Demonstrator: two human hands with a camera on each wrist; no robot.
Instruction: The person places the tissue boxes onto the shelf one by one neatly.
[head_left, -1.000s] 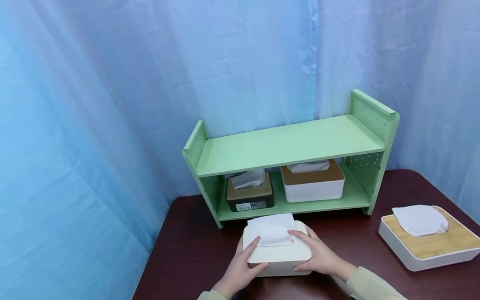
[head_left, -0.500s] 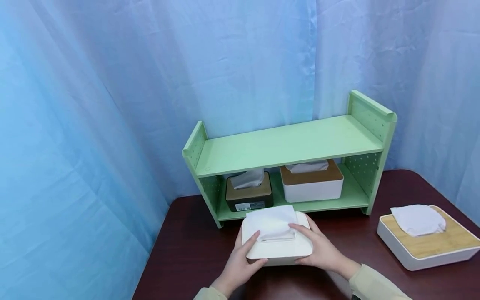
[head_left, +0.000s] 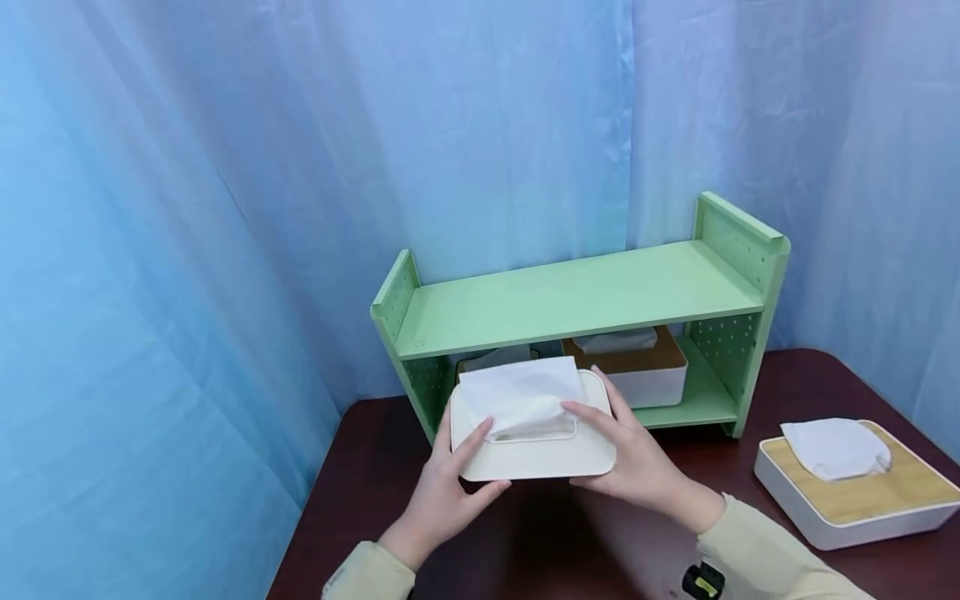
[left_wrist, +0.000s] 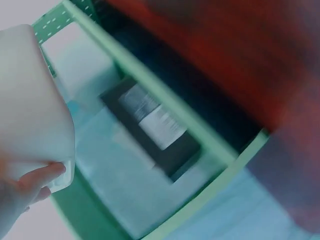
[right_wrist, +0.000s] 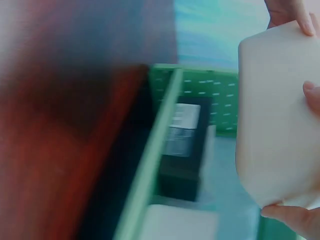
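A white tissue box (head_left: 540,460) with a tissue sheet (head_left: 517,392) sticking out of its slot is held up in front of the green shelf (head_left: 577,296). My left hand (head_left: 438,496) grips its left end, thumb at the near side and fingers over the top and far side. At the opposite end my right hand (head_left: 637,462) grips it in the same way. Both wrist views show the box's pale body, in the left wrist view (left_wrist: 32,100) and right wrist view (right_wrist: 275,125), with fingertips pressed on it.
Inside the lower shelf sit a dark tissue box (right_wrist: 182,150), partly hidden behind the held box, and a white one with a brown wooden lid (head_left: 652,386). Another wood-topped tissue box (head_left: 900,487) lies at the right of the dark table (head_left: 322,517). Blue curtains (head_left: 225,208) hang behind.
Both hands have lifted the white tissue box off the table, up and toward the shelf. Its top has tipped toward the camera, and it now overlaps the dark box.
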